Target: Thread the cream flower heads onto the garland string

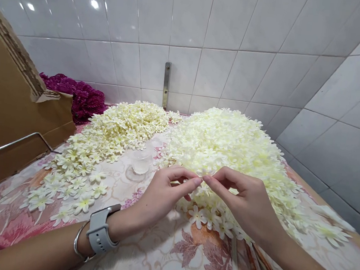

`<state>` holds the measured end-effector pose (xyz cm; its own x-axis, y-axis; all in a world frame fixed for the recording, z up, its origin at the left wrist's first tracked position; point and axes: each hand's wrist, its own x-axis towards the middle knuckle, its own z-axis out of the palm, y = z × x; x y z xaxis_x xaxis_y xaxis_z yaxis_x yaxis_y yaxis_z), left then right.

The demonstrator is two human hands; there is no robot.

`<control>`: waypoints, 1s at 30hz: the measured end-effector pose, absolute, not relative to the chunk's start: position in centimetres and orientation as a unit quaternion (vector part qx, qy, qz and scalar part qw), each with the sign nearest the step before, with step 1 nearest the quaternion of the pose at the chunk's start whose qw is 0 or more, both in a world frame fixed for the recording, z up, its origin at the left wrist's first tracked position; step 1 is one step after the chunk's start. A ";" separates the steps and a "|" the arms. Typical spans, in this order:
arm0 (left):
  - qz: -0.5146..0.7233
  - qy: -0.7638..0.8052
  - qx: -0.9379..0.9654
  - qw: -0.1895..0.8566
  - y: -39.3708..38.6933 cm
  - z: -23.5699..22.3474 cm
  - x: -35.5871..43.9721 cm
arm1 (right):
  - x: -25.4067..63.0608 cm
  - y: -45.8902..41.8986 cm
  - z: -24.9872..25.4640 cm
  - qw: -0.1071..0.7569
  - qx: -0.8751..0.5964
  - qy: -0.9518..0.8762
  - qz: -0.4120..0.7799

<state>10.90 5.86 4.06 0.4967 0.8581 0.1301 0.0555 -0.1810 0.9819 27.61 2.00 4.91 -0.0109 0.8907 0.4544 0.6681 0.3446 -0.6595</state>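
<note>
My left hand [169, 190] and my right hand [241, 196] meet fingertip to fingertip in front of a large heap of white artificial flowers [228, 136]. Each is closed in a pinch. Whatever lies between the fingertips is too small and too blended with the white petals behind to make out. Beyond my left hand stands a small clear plastic cup [140, 164] with something pale in it. A second heap of cream-yellow flowers [129, 122] spreads to the left, its nearer flowers lying loose and flat on the cloth.
A floral tablecloth [153, 253] covers the table. At the left stands a cardboard box [14, 103] with a bent metal rod [9, 146] beside it. Purple flowers [77, 95] are piled behind the box. A white tiled wall [186, 18] with a metal bracket [166, 83] closes the back.
</note>
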 end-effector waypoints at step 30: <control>0.360 0.354 0.618 0.603 6.4 3.5 10.9 | 28.4 2.6 5.3 0.515 -0.510 -0.548 0.417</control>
<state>10.85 6.42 3.49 0.4902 0.8714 0.0181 0.0037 -0.0228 0.9997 28.39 2.64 5.30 0.0513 0.9889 0.1398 0.1292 0.1322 -0.9828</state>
